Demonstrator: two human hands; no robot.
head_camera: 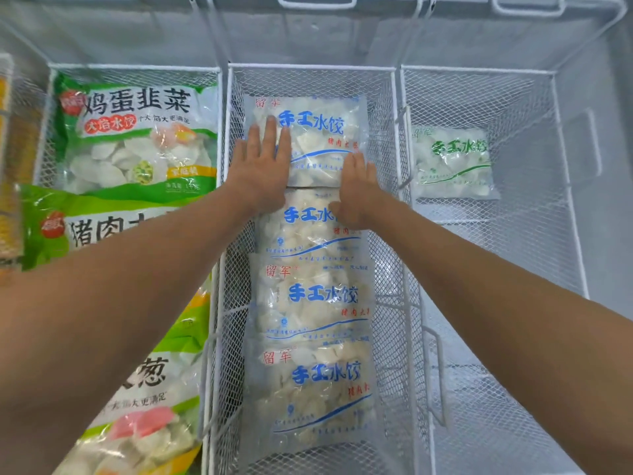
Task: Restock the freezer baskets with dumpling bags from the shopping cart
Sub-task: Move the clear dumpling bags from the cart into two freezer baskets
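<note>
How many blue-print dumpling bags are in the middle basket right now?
4, in one row front to back: farthest bag under both hands, second, third, nearest. More could lie hidden underneath.

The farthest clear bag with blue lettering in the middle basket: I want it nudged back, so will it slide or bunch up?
The farthest clear blue-lettered dumpling bag probably slides as a lumpy slab, since loose dumplings fill it. Its glossy film looks slippery under the flat left hand and right hand. The white mesh basket may snag corners.
</note>
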